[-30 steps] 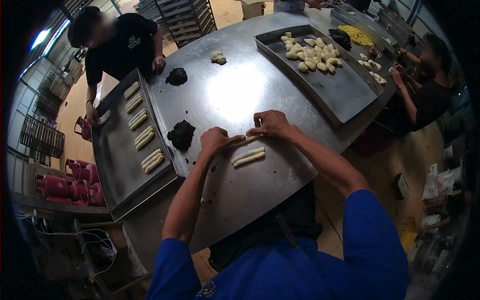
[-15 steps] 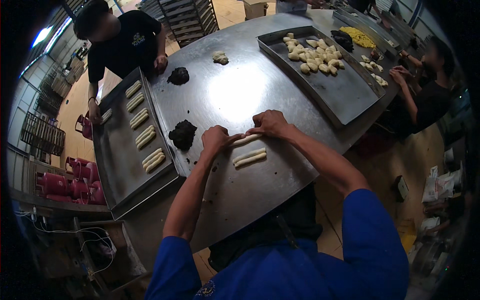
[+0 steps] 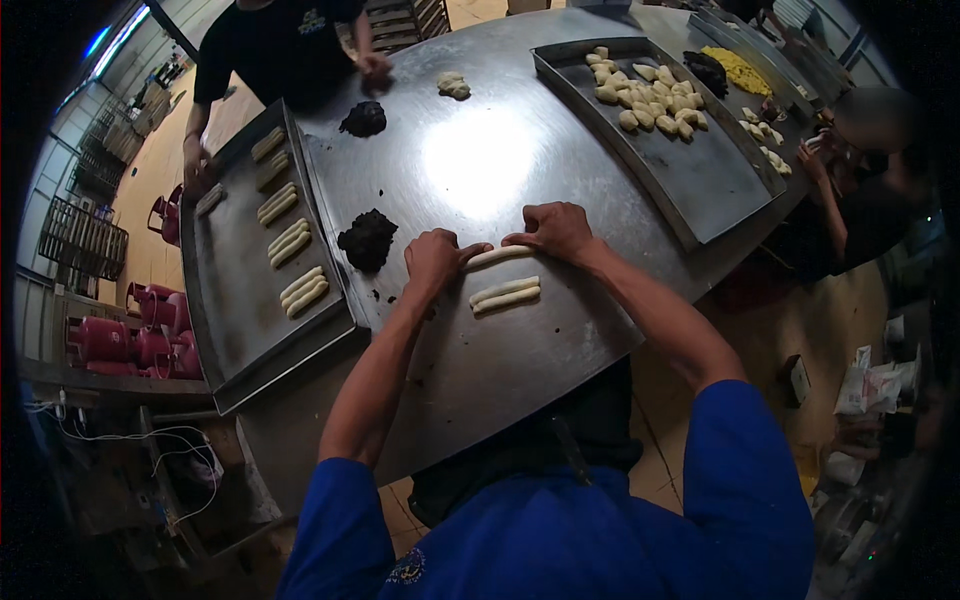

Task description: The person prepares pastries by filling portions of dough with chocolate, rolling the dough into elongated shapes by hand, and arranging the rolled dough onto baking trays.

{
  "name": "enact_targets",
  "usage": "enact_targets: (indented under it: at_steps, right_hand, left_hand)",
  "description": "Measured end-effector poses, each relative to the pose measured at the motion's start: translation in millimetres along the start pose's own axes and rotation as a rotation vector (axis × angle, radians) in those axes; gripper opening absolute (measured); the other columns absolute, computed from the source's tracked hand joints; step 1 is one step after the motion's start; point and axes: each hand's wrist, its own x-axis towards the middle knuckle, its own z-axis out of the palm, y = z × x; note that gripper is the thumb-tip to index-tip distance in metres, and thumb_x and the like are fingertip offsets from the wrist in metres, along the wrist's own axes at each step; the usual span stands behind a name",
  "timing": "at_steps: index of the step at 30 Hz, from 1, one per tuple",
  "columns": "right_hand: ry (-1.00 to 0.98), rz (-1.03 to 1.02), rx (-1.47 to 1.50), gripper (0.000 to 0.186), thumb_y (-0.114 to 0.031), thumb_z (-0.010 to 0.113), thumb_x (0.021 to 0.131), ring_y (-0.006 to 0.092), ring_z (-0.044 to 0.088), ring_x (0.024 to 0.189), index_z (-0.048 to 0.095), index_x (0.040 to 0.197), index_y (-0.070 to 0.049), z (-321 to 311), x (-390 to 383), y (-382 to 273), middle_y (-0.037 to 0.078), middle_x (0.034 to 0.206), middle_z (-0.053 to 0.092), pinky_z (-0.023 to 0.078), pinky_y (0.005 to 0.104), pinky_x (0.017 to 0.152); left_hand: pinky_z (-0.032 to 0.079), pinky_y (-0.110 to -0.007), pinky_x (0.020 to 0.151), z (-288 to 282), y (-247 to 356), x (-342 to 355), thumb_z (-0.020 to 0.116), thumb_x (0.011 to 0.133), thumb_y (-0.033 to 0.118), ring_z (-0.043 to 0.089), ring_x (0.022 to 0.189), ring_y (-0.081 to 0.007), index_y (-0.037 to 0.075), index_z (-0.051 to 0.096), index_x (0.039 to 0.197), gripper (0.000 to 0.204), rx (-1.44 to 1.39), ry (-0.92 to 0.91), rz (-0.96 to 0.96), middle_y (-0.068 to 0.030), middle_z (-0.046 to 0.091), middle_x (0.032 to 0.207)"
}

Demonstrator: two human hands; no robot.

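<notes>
My left hand (image 3: 438, 262) and my right hand (image 3: 555, 232) work on a pale dough strip (image 3: 500, 255) on the steel table, fingers curled and thumbs pressed to either side of its middle. Just below, two dough strips (image 3: 505, 294) lie side by side. A dark, lumpy mass (image 3: 367, 240) sits left of my left hand. Farther back are a smaller dark lump (image 3: 364, 119) and a pale dough lump (image 3: 454, 86).
A tray (image 3: 218, 335) at left holds paired dough strips; a co-worker's hand (image 3: 197, 170) reaches in at its far end. A right-hand tray (image 3: 720, 215) holds several dough pieces, beside a yellow mass (image 3: 735, 70). Another co-worker (image 3: 860, 210) works at right. Red gas cylinders (image 3: 105, 340) stand at left.
The view has shifted slightly, so the table sits higher. My thumbs have parted a little along the strip. The co-worker at left has raised the hand by the table's far edge.
</notes>
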Motion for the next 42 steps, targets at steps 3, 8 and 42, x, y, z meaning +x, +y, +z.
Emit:
enact_targets:
  at_steps: [3,8,42]
  right_hand:
    - [-0.041,0.060,0.023,0.065,-0.074,0.072,0.080,0.0291,0.071,0.073,0.073,0.076,-0.009,-8.2,5.5,-3.6,0.010,0.071,0.071,0.055,0.0420,0.070]
    - [-0.080,-0.102,0.291,0.037,-0.034,0.077,0.091,0.0246,0.069,0.082,0.071,0.110,-0.003,-10.4,-25.1,7.6,0.014,0.092,0.071,0.056,0.0383,0.076]
    - [-0.051,-0.088,0.213,0.053,-0.004,0.065,0.092,0.0434,0.056,0.125,0.048,0.142,0.002,-20.5,-109.7,-44.3,0.027,0.136,0.056,0.049,0.0490,0.104]
  left_hand:
    - [0.055,-0.042,0.066,-1.5,-5.0,2.3,0.071,0.079,0.075,0.072,0.068,-0.0324,0.005,0.077,0.069,0.071,0.001,0.077,0.015,-0.0122,0.071,0.066]
    - [0.057,-0.043,0.080,-3.1,-27.7,-27.8,0.078,0.093,0.033,0.070,0.079,-0.0299,0.006,0.070,0.123,0.041,-0.604,0.004,0.251,-0.0148,0.075,0.097]
    - [0.051,-0.042,0.096,3.6,-28.4,-77.1,0.082,0.087,0.042,0.055,0.110,-0.0286,0.010,0.066,0.137,0.061,-0.187,-0.023,0.563,-0.0135,0.061,0.123]
